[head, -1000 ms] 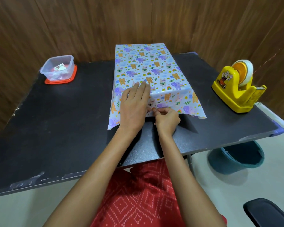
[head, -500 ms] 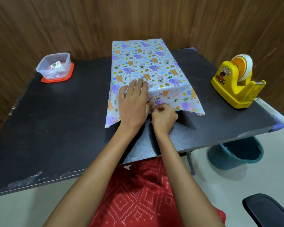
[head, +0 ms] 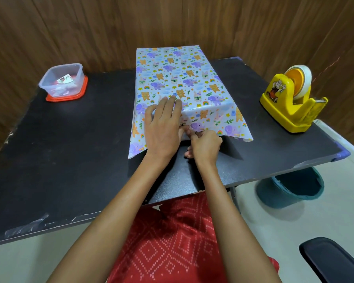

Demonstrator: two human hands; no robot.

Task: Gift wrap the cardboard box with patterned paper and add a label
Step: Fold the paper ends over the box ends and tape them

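The box is fully hidden under patterned paper [head: 178, 78] printed with purple elephants, orange bears and rainbows; it stands in the middle of the black table [head: 70, 156]. The paper hangs loose past the box's near end. My left hand [head: 164, 127] lies flat with straight fingers, pressing the paper on the near left top edge. My right hand [head: 204, 146] has curled fingers and pinches the paper's near edge just right of the left hand.
A yellow tape dispenser [head: 292, 101] stands at the table's right. A clear tub with small labels [head: 62, 80] sits on a red lid at the back left. A teal bin [head: 290, 188] is on the floor, a black chair part [head: 333, 262] lower right.
The view has shifted slightly. Both hands stay at the near end of the paper, my right hand working the same edge with small finger movements.
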